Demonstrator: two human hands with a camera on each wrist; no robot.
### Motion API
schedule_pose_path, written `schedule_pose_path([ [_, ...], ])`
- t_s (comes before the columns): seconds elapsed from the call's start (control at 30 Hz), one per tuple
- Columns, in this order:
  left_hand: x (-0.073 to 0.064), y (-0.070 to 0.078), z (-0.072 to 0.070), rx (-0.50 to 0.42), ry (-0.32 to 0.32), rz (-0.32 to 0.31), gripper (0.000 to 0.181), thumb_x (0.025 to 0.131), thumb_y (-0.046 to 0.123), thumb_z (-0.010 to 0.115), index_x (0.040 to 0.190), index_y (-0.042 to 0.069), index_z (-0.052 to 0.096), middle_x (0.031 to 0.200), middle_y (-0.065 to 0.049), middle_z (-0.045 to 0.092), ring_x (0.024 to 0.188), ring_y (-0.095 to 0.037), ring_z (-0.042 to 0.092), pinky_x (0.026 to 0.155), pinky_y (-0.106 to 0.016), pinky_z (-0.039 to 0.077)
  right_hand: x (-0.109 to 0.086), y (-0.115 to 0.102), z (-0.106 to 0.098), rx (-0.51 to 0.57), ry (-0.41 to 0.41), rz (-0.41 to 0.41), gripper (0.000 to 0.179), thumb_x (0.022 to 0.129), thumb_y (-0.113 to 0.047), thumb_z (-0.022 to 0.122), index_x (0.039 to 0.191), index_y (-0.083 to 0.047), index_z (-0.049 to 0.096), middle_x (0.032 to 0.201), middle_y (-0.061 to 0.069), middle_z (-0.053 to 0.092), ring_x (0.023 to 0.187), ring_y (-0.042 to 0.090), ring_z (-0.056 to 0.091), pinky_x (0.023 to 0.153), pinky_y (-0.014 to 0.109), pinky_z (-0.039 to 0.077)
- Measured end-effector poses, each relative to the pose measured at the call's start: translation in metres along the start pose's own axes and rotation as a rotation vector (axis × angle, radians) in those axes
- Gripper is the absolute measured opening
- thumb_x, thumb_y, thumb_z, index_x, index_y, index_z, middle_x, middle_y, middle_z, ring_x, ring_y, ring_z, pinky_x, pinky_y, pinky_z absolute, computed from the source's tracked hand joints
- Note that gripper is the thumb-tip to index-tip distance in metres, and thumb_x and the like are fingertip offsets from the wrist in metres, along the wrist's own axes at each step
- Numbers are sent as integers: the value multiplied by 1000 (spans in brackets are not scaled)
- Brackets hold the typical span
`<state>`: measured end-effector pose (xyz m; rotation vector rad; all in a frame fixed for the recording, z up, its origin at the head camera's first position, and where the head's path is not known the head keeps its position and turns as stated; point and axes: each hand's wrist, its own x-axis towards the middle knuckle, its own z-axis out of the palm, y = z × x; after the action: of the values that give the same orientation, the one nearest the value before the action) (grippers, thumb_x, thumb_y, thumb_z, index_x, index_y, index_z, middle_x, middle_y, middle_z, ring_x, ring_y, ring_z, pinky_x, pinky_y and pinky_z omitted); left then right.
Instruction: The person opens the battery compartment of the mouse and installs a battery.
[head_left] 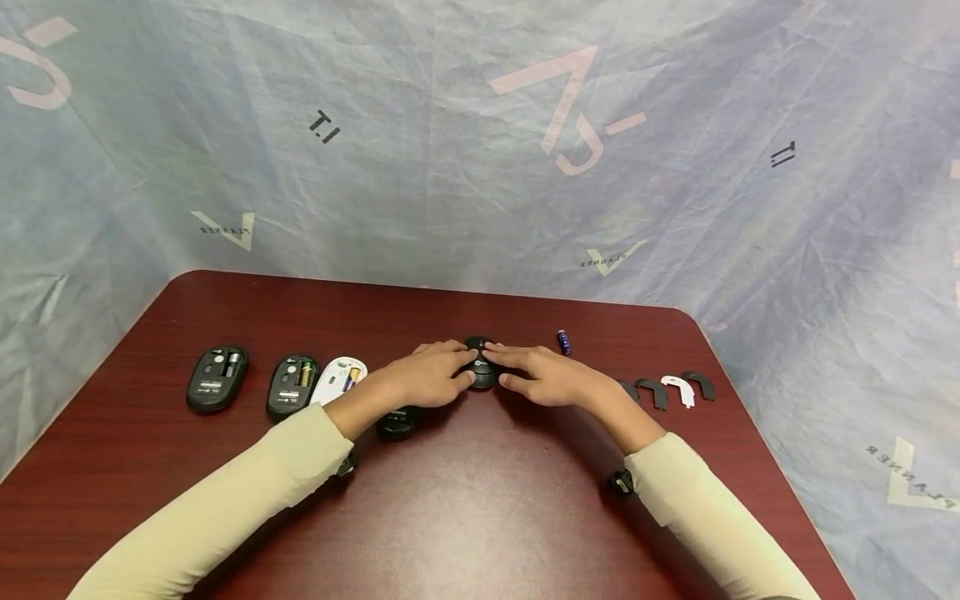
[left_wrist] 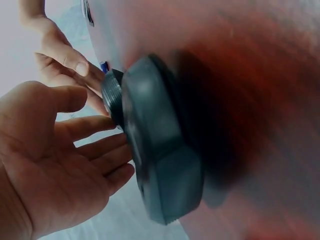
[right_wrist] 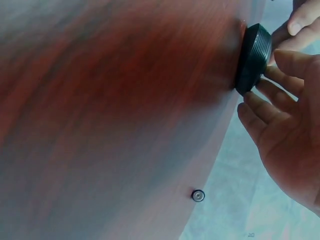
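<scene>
A black computer mouse (head_left: pixel 483 380) with a small pale mark lies on the table between both hands. My left hand (head_left: pixel 429 377) reaches it from the left, fingers nearly straight, fingertips at its side. From the other side my right hand (head_left: pixel 551 375) touches it, fingers extended and thumb apart. In the right wrist view the mouse (right_wrist: pixel 254 59) shows a ridged side, with the right hand's fingertips along its edge. Another black mouse (head_left: pixel 396 425) lies under the left forearm, partly hidden. It looms large and blurred in the left wrist view.
Left of the hands lie upturned mice holding batteries: a black one (head_left: pixel 217 379), another black one (head_left: pixel 291 388) and a white one (head_left: pixel 330 385). A blue battery (head_left: pixel 564 342) lies behind the right hand. Several curved covers, including a white one (head_left: pixel 678 388), sit at the right.
</scene>
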<state>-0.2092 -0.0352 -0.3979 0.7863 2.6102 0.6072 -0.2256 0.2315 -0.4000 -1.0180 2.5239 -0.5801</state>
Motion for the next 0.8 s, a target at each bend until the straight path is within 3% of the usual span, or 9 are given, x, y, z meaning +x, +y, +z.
schedule_pose_path([
  [0.17,2,1,7,-25,40,26,60,120,35,52,172,5,45,177,-22,46,166,-44,42,141,-62,27,-5,1,3,-31,48,-5,60,118,-26,62,173,-8,45,183,16,37,169,37,39,137,60,39],
  [0.23,4,1,10,-25,55,19,64,119,35,56,172,2,43,175,-25,46,166,-46,42,141,-63,27,-5,1,6,-44,66,29,66,116,-31,65,174,-8,41,183,19,36,169,38,39,137,60,39],
  [0.3,12,-8,22,-7,85,19,72,117,39,60,173,0,39,173,-28,48,163,-50,44,139,-65,28,-5,0,9,-52,70,78,74,116,-37,66,177,-10,36,183,21,34,170,39,37,137,60,38],
  [0.47,18,-8,31,38,100,-6,83,112,33,70,175,-3,31,173,-28,49,162,-49,45,139,-62,29,-3,-5,15,-80,42,174,82,115,-43,66,180,-12,27,181,29,33,169,44,37,136,61,40],
  [0.53,14,2,25,39,91,-17,82,111,25,73,174,-5,32,172,-27,50,162,-46,46,140,-59,29,-1,-7,17,-100,51,172,81,116,-40,66,179,-9,28,178,32,36,166,45,41,134,60,43],
  [0.7,17,1,28,51,152,27,75,106,18,80,167,-8,43,157,-29,64,145,-46,60,130,-62,40,2,-10,19,-139,103,116,75,114,-27,70,174,2,36,169,35,48,160,43,52,129,55,50],
  [0.8,16,2,28,53,156,40,72,107,19,79,165,-8,46,153,-30,66,143,-47,61,128,-63,42,1,-10,19,-124,125,99,71,114,-23,71,172,3,39,167,34,52,157,43,55,128,55,51],
])
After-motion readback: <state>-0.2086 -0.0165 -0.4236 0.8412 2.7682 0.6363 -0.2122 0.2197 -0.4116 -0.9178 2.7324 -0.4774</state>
